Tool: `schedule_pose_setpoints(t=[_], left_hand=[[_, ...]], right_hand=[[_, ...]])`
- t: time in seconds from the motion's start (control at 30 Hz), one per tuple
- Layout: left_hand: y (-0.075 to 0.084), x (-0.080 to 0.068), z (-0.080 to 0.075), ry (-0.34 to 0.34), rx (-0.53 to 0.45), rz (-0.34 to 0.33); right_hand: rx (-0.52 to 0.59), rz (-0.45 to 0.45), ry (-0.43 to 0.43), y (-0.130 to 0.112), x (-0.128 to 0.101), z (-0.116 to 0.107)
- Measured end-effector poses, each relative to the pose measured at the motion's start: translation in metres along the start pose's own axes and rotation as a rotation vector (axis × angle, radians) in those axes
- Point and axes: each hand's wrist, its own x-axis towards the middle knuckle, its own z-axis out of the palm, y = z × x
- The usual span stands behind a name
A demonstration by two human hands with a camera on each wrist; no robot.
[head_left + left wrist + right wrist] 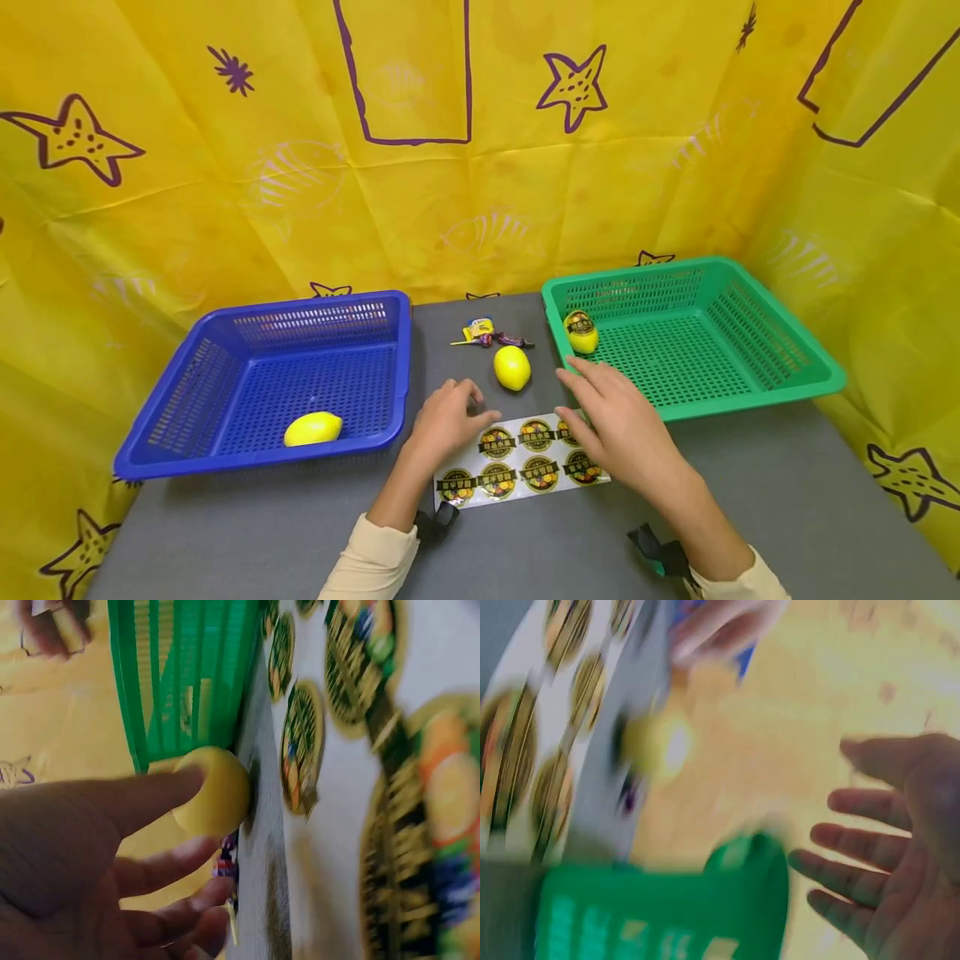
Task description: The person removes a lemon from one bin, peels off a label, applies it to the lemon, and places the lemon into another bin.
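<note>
A white sticker sheet point(517, 458) with round fruit labels lies on the grey table point(750, 500) in front of me. My left hand point(468, 406) rests at the sheet's upper left corner with its fingers loosely curled, holding nothing. My right hand point(592, 400) hovers flat over the sheet's right end, fingers straight and spread. A bare yellow lemon point(512, 367) lies on the table between both hands, just beyond them. In the left wrist view this lemon point(217, 791) sits right past my fingertips point(187, 784). In the blurred right wrist view my right hand point(870, 847) holds nothing.
A blue basket point(187, 450) on the left holds one lemon point(312, 428). A green basket point(750, 400) on the right holds a lemon with a label on it point(581, 332). Candy wrappers point(491, 336) lie behind the loose lemon. Yellow cloth walls point(480, 192) close in the back and sides.
</note>
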Motion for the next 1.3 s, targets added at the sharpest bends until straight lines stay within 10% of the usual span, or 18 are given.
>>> schedule_pose_setpoints(t=[0.2, 0.43, 0.97, 1.17, 1.3], left_hand=[[0.002, -0.014, 0.009, -0.104, 0.062, 0.091], [-0.001, -0.017, 0.015, -0.086, 0.050, 0.080], [-0.006, -0.014, 0.013, -0.098, -0.145, 0.107], [-0.007, -0.012, 0.013, -0.081, -0.117, 0.112], [-0.007, -0.012, 0.015, -0.087, -0.091, 0.136]], right_hand=[[-0.014, -0.162, -0.189, -0.031, -0.013, 0.031], [-0.060, 0.010, -0.564, -0.014, -0.022, 0.056], [0.072, 0.021, -0.440, -0.005, -0.011, 0.059], [0.184, 0.207, -0.158, -0.004, 0.024, 0.082], [0.179, 0.351, -0.153, 0.004, 0.045, 0.099]])
